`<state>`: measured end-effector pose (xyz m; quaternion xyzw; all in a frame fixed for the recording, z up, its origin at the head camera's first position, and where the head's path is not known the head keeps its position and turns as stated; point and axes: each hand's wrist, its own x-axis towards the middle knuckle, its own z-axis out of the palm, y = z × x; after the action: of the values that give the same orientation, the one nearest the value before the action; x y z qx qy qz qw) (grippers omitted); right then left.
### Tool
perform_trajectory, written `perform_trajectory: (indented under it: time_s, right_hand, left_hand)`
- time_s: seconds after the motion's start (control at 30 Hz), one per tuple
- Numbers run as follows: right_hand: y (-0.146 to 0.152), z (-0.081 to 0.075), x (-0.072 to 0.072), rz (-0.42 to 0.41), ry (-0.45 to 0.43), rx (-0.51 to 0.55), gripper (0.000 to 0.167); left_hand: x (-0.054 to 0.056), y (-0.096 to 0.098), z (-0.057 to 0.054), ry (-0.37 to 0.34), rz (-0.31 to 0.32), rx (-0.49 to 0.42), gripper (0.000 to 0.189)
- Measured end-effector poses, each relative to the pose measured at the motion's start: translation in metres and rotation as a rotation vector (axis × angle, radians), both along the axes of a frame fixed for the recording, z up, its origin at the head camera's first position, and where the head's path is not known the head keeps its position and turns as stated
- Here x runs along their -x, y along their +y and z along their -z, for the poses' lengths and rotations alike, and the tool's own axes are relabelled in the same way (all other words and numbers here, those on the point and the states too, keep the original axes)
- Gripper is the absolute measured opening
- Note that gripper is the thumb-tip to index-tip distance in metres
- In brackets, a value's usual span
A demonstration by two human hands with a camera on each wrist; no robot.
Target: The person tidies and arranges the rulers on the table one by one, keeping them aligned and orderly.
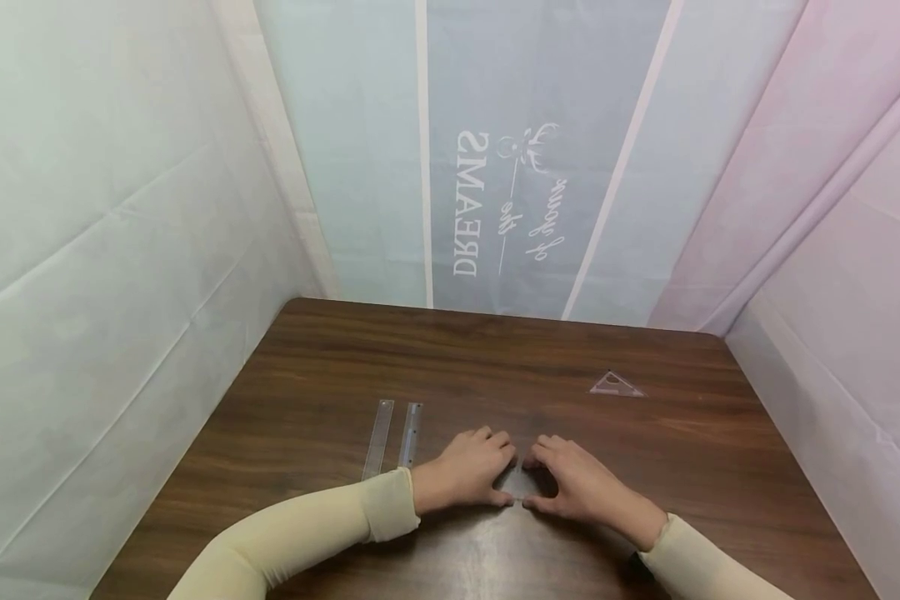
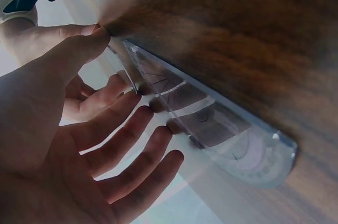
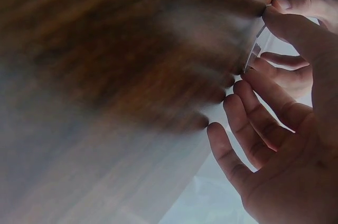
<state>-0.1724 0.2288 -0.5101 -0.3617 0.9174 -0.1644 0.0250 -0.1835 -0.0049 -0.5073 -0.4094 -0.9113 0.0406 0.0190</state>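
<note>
A small clear flat plastic piece point(image 1: 522, 483) lies low over the table between both hands, its outline mostly covered by fingers. My left hand point(image 1: 471, 468) holds its left side, thumb at the near end and fingertips at the far end. On the opposite side, my right hand point(image 1: 579, 485) grips it the same way. Seen edge-on in the right wrist view, the piece point(image 3: 257, 42) is a thin line between thumb and index finger. Two clear rulers lie left of my left hand; the closer ruler point(image 1: 411, 435) is partly covered by the wrist.
The outer ruler point(image 1: 378, 437) lies roughly parallel to the closer one. A clear set square point(image 1: 615, 384) rests farther back on the right. The brown wooden table point(image 1: 495, 358) is enclosed by hanging cloth point(image 1: 360, 167) at the back and both sides.
</note>
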Motion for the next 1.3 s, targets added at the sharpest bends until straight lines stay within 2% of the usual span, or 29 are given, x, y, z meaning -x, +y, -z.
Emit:
perform_trajectory:
  time_s: [0.33,0.8,1.3]
  right_hand:
    - [0.0002,0.0003,0.0003,0.005,0.005,0.001,0.039]
    - [0.0008,0.0043,0.0,-0.003,0.046,0.018,0.042]
    - [0.0008,0.003,-0.0028,-0.006,0.071,0.039,0.043]
  left_hand:
    - [-0.002,0.0002,-0.0031,-0.008,-0.009,0.009,0.06]
    - [-0.0022,0.0,0.0003,0.012,-0.014,0.005,0.06]
    - [-0.0045,0.0006,-0.0007,0.022,-0.017,0.011,0.061]
